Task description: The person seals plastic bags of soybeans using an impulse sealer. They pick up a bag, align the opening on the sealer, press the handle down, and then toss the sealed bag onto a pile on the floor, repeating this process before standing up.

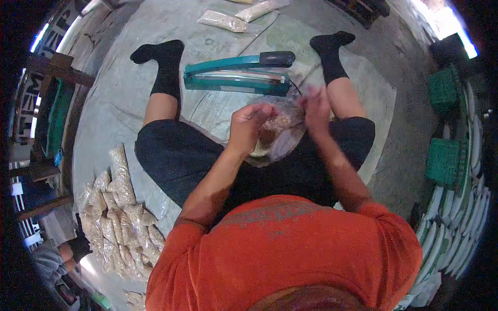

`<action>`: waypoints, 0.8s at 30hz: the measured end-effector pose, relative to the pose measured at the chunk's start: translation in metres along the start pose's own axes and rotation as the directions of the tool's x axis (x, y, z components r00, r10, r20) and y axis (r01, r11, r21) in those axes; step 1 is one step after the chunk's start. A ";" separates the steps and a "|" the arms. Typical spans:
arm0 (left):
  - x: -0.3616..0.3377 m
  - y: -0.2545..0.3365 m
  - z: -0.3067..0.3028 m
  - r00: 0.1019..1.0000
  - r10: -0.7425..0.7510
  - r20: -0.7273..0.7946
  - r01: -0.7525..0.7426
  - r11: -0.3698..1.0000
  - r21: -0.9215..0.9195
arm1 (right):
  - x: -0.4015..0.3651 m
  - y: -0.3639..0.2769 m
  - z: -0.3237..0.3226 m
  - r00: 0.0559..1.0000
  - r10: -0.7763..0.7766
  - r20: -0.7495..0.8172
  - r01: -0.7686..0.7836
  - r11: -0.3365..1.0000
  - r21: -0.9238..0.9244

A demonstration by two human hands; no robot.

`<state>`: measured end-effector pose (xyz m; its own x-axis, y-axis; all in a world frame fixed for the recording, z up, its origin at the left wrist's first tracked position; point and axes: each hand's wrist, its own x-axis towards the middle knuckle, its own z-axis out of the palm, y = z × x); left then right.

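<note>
A clear plastic bag [282, 124] with pale, crumbly bits inside sits between my hands, above my lap. My left hand [248, 124] has its fingers curled against the bag's left side, gripping it. At the bag's upper right is my right hand [317, 110], raised and smeared by motion, so its grip does not show clearly. Just beyond the bag, between my feet, lies a teal impulse sealer [233, 82]; its arm with a black handle is lifted a little off the base.
Filled clear bags [122, 223] are heaped on the floor sheet [202, 111] to my left. A few more filled packs [223, 20] lie ahead. Green crates [445, 160] and stacked white sacks [441, 233] line the right. Another person's leg [67, 254] shows at lower left.
</note>
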<state>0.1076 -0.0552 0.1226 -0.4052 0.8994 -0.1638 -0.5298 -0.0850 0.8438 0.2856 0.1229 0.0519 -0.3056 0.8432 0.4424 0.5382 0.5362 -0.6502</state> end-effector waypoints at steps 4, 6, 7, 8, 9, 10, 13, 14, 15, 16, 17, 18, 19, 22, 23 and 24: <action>-0.010 0.004 0.005 0.996 0.077 0.044 -0.076 0.997 -0.023 | -0.063 -0.003 0.014 0.660 0.581 0.476 -0.751 0.531 0.393; -0.016 0.013 0.010 1.000 -0.005 0.017 0.005 1.000 -0.028 | -0.045 0.020 0.004 0.712 0.557 0.428 -0.698 0.629 0.342; -0.017 0.015 0.013 1.000 0.000 0.025 0.001 1.000 -0.026 | -0.031 0.026 -0.003 0.764 0.521 0.382 -0.632 0.725 0.275; -0.018 0.017 0.016 1.000 0.029 0.009 -0.028 0.997 -0.073 | -0.001 -0.004 -0.036 0.660 0.534 0.528 -0.515 0.834 -0.200; -0.019 0.020 0.018 0.998 0.061 -0.010 -0.062 0.991 -0.123 | -0.002 0.005 -0.035 0.672 0.526 0.522 -0.506 0.840 -0.196; -0.019 0.026 0.021 0.997 0.080 -0.010 -0.080 0.989 -0.127 | -0.008 0.018 -0.027 0.725 0.410 0.554 -0.271 0.909 -0.317; -0.030 0.048 0.027 0.997 0.073 -0.032 -0.077 0.981 -0.180 | 0.005 -0.038 -0.047 0.473 0.127 0.872 -0.173 0.984 -0.049; -0.032 0.053 0.028 0.998 0.058 -0.033 -0.064 0.978 -0.200 | 0.011 -0.060 -0.051 0.322 -0.047 0.946 -0.311 0.938 0.153; -0.033 0.060 0.029 0.998 0.045 -0.031 -0.051 0.974 -0.220 | 0.007 -0.064 -0.043 0.318 -0.057 0.946 -0.302 0.940 0.158; -0.034 0.072 0.033 0.998 0.055 -0.040 -0.062 0.974 -0.219 | 0.001 -0.064 -0.033 0.303 -0.120 0.945 -0.207 0.960 0.188; -0.035 0.087 0.037 0.996 0.044 -0.080 -0.066 0.953 -0.295 | -0.003 -0.066 -0.025 0.280 -0.183 0.942 -0.107 0.970 0.220; -0.035 0.095 0.037 0.992 0.030 -0.123 -0.074 0.925 -0.372 | -0.009 -0.073 -0.017 0.267 -0.193 0.944 -0.096 0.970 0.225; -0.029 0.099 0.024 0.989 0.042 -0.143 -0.093 0.923 -0.374 | -0.018 -0.080 -0.010 0.271 -0.241 0.932 -0.221 0.927 0.304; 0.001 0.092 -0.041 0.957 0.226 -0.184 -0.291 0.739 -0.607 | -0.029 -0.095 -0.004 0.246 -0.248 0.937 -0.425 0.841 0.334; -0.003 0.078 -0.057 0.972 0.143 -0.186 -0.231 0.723 -0.652 | -0.031 -0.100 -0.006 0.227 -0.192 0.955 -0.509 0.812 0.285; -0.012 0.052 -0.069 0.983 0.041 -0.180 -0.159 0.682 -0.714 | -0.034 -0.116 -0.012 0.200 -0.055 0.978 -0.682 0.709 0.179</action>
<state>0.0331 -0.0996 0.1331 -0.5540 0.8034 -0.2183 -0.8287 -0.5072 0.2366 0.2430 0.0313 0.1197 -0.8590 0.1778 -0.4802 0.4494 -0.1876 -0.8734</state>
